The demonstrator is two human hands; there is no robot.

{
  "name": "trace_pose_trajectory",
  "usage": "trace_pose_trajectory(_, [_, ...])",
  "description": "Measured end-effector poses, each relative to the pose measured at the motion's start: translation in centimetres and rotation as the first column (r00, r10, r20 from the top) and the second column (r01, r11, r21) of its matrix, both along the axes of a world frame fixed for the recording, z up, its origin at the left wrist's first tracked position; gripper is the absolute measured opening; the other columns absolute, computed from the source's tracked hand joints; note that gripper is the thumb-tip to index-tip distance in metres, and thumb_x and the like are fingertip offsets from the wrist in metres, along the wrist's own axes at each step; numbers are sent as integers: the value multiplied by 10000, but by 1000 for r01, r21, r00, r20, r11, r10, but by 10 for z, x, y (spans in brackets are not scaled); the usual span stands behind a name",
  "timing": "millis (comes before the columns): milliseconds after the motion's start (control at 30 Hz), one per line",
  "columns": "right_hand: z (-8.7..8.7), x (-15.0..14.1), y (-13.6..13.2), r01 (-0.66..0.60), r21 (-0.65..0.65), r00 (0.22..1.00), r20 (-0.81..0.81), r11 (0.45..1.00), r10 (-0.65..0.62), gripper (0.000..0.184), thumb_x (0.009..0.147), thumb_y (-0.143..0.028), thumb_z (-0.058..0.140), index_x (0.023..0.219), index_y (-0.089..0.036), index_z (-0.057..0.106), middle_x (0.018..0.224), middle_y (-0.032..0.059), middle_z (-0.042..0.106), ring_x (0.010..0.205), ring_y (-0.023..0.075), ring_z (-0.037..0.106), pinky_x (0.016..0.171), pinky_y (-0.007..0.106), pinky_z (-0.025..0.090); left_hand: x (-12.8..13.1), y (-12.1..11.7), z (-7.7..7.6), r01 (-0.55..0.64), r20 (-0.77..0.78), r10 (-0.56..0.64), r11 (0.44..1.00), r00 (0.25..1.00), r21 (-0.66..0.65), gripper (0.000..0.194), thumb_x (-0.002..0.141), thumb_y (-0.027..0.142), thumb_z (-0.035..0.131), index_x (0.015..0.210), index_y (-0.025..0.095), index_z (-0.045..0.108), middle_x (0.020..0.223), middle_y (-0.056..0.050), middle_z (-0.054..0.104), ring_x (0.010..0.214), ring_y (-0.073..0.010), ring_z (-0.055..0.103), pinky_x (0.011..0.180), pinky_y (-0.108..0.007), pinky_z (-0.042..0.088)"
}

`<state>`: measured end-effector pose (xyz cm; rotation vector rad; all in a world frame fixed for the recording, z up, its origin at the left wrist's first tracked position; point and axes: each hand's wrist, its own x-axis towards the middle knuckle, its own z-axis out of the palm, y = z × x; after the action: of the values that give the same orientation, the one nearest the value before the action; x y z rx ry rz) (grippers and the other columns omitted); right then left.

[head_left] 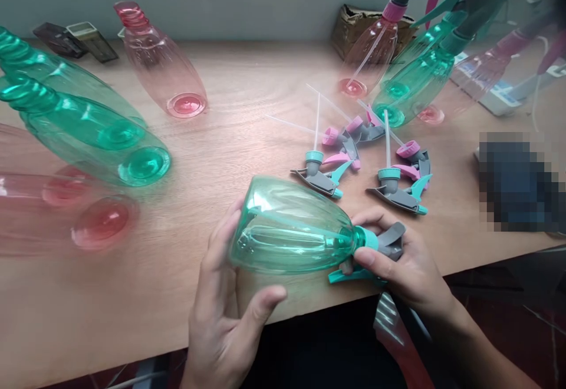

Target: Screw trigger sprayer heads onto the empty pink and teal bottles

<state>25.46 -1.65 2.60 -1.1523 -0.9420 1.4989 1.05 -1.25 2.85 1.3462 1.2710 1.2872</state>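
A green see-through spray bottle (294, 230) lies on its side in the air above the table's front edge, its neck pointing right. My right hand (404, 265) is closed round the neck, with the thumb on the turquoise collar of the grey spray head (391, 241). The turquoise trigger (354, 276) hangs below. At the bottle's base is my left hand (230, 300), its fingers stretched up along the base and the thumb held well apart. Whether those fingers touch the base I cannot tell. Just beyond lie several loose spray heads with thin tubes, among them a turquoise-collared one (390, 185).
Open-necked green bottles (88, 124) and pink bottles (165, 68) stand at the left. Bottles with spray heads, one pink (369, 53), stand at the back right before a cardboard box (342, 32). A blurred-out dark object (515, 183) lies right on the wooden table (212, 141).
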Motion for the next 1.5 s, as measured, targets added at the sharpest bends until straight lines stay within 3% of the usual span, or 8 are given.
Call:
trace_pose_trajectory(133, [1, -1, -1, -35, -7, 999, 7, 999, 36, 280, 893, -276, 907, 1100, -262, 720, 794, -24, 809, 698, 186, 831, 660, 215, 669, 0, 4, 3, -39, 63, 39, 999, 997, -3, 604, 850, 546, 858, 1388, 362, 653, 1346, -1, 773, 1211, -228, 772, 968, -244, 654])
trace_pose_trajectory(200, [1, -1, -1, -46, -15, 999, 6, 999, 46, 281, 892, -277, 907, 1101, -260, 720, 796, -23, 814, 698, 185, 832, 655, 211, 667, 1, 5, 3, -72, 77, 75, 997, 994, -43, 599, 815, 539, 891, 1336, 350, 666, 1259, 11, 800, 1122, -208, 800, 911, -224, 664])
trace_pose_trajectory(467, [1, 0, 1, -21, -7, 1000, -9, 1000, 21, 245, 963, -384, 832, 1092, -242, 679, 711, -5, 812, 659, 186, 797, 667, 252, 667, 2, 3, -2, -64, 9, 65, 996, 998, -59, 537, 902, 250, 841, 1384, 405, 661, 1523, 6, 648, 1464, -263, 596, 1267, -435, 470])
trace_pose_trajectory(633, [0, 1, 1, -44, -16, 999, 0, 999, 44, 258, 958, -394, 833, 1089, -233, 679, 714, 8, 812, 673, 205, 804, 665, 274, 668, 0, 2, 1, -49, -13, 48, 994, 999, -93, 742, 767, 331, 957, 1426, 374, 619, 1463, -30, 689, 1400, -310, 652, 1185, -442, 558])
trace_pose_trajectory(800, [-2, 2, -1, -78, -42, 996, 36, 996, 80, 303, 903, -362, 886, 1096, -226, 696, 750, 14, 825, 667, 209, 809, 631, 263, 660, -2, 1, 2, -73, 6, 75, 987, 997, -142, 742, 744, 462, 958, 1397, 341, 626, 1425, -46, 713, 1291, -303, 723, 1022, -363, 656])
trace_pose_trajectory(1067, [2, -1, 0, 4, -49, 1000, 14, 999, -3, 319, 916, -428, 856, 1070, -229, 659, 669, 9, 789, 625, 230, 772, 637, 331, 669, -4, 2, -6, -18, -81, 11, 996, 997, -92, 664, 893, 256, 851, 1492, 387, 598, 1549, -34, 620, 1489, -318, 557, 1316, -502, 390])
trace_pose_trajectory(1300, [0, 0, 0, -25, -49, 999, 42, 998, 27, 310, 901, -387, 879, 1060, -229, 665, 694, 10, 792, 630, 207, 764, 621, 289, 643, -2, 0, -2, -24, -11, 23, 995, 1000, -98, 819, 733, 340, 982, 1464, 367, 615, 1507, -28, 659, 1463, -307, 583, 1253, -416, 481])
trace_pose_trajectory(1500, [1, 0, -1, -15, -53, 999, 34, 998, 17, 323, 894, -400, 884, 1052, -227, 662, 678, 7, 786, 605, 213, 767, 591, 287, 637, -1, 4, 0, -43, 22, 45, 997, 999, -64, 581, 834, 298, 907, 1359, 396, 678, 1402, -10, 712, 1415, -300, 633, 1219, -452, 524])
